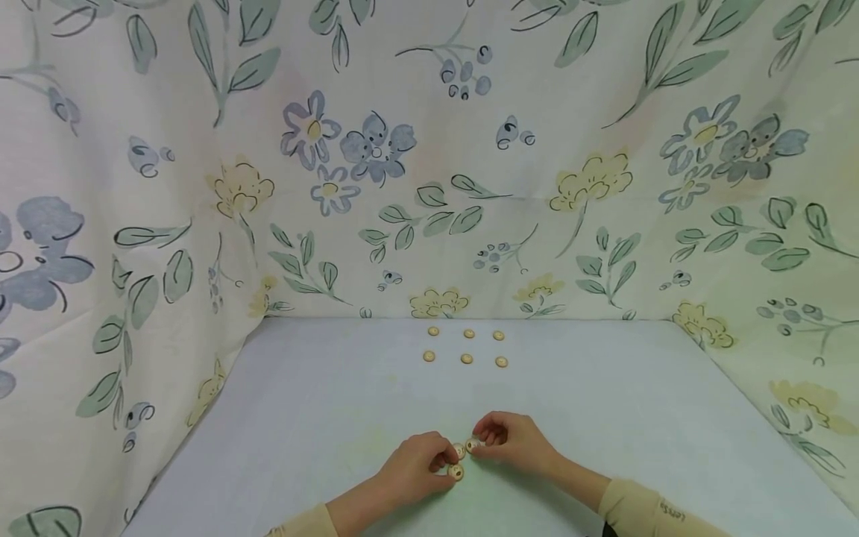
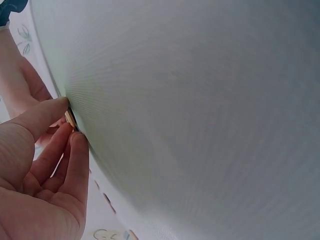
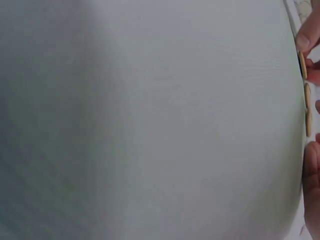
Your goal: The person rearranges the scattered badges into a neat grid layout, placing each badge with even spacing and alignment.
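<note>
My left hand (image 1: 417,468) pinches a small round wooden disc (image 1: 456,472) between thumb and fingers, and the disc's pale face has a dark mark on it. In the left wrist view the disc (image 2: 70,118) shows edge-on between the thumb and fingertips. My right hand (image 1: 518,443) pinches a similar disc (image 1: 473,445) at its right side. A third disc (image 1: 459,450) sits between the two hands, partly hidden by the left fingers. The right wrist view catches the discs (image 3: 307,95) edge-on in a row, low over the table.
Farther back on the white table (image 1: 322,418), more round wooden discs (image 1: 467,359) lie in two rows of three. A floral curtain (image 1: 429,149) rises behind the table and along both sides.
</note>
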{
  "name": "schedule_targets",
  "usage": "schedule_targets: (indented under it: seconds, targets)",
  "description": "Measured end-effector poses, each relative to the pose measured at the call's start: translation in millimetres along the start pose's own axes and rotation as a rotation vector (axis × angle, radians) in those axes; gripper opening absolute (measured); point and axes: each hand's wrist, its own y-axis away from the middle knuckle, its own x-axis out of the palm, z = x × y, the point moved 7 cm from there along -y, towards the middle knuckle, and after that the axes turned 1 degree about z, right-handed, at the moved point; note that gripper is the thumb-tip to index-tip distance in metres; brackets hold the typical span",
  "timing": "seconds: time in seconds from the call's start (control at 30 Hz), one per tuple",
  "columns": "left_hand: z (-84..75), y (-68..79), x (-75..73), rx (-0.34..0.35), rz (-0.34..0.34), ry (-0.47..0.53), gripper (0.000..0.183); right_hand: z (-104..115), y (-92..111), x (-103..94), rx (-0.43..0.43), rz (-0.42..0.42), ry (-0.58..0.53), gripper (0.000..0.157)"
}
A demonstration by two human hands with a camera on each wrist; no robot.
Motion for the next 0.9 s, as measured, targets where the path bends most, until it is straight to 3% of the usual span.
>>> schedule_targets:
  seconds: [0.13, 0.27, 0.9]
  targets:
    - [-1.8, 0.2, -1.1, 0.015, -0.012, -0.003, 0.014, 6.2, 2.7, 2.0, -0.081, -0.018, 0.015, 0.024]
    - [-2.4, 0.1, -1.4, 0.014, -0.012, -0.001, 0.014, 8.2, 3.5, 2.8, -0.11, -0.028, 0.031, 0.024]
    - [-1.5, 0.7, -1.7, 0.034, -0.018, -0.002, 0.014, 0.3, -0.3, 6.0, -0.095, -0.015, 0.087, 0.02]
